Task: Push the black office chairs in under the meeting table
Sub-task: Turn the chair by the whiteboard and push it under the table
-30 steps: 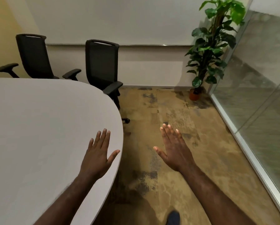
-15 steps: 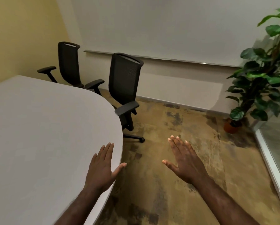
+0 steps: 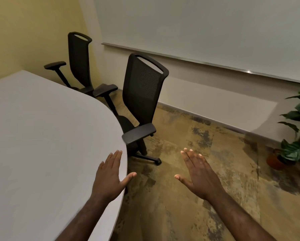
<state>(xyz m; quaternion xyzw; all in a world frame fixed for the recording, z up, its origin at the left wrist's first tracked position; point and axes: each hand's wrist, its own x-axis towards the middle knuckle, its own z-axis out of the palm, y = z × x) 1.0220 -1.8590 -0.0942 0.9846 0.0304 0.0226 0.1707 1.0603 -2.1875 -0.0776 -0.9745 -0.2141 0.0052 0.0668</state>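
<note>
Head view: nearest black chair [image 3: 142,94] stands beyond both open hands [image 3: 200,173].

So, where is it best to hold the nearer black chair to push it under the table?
Hold the top bar of the nearer chair, coming from behind it, on the wall side. The back stands upright, faces away from the table, and has a handle-like opening at its top. Both hands, left hand and right hand, are open and free.

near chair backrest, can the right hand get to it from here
Probably yes. The right hand is open over bare floor, and nothing stands between it and the near chair; it does look beyond arm's reach for now.
</note>
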